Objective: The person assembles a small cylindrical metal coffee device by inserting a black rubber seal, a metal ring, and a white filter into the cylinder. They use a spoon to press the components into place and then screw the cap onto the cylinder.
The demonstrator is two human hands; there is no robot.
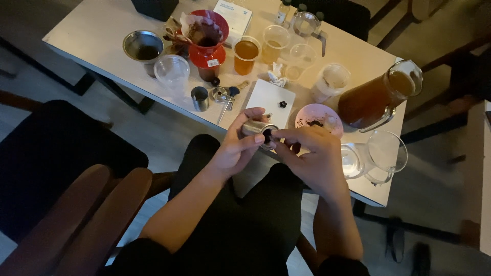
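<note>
The white bench (102,30) holds cups and a big brown jug (376,97). Just in front of its near edge, over the lap, sits a small metal tube (254,128). It lies sideways, its open end facing right. The left hand (232,148) wraps around the tube. The right hand (314,156) is at the open end, its fingertips (277,143) pinched together there.

A red dripper (207,48) and pink plate (318,118) sit on the white table (97,30), beside an amber-filled jug (378,97), an orange-brown cup (246,54) and a silver metal cylinder (254,128).
</note>
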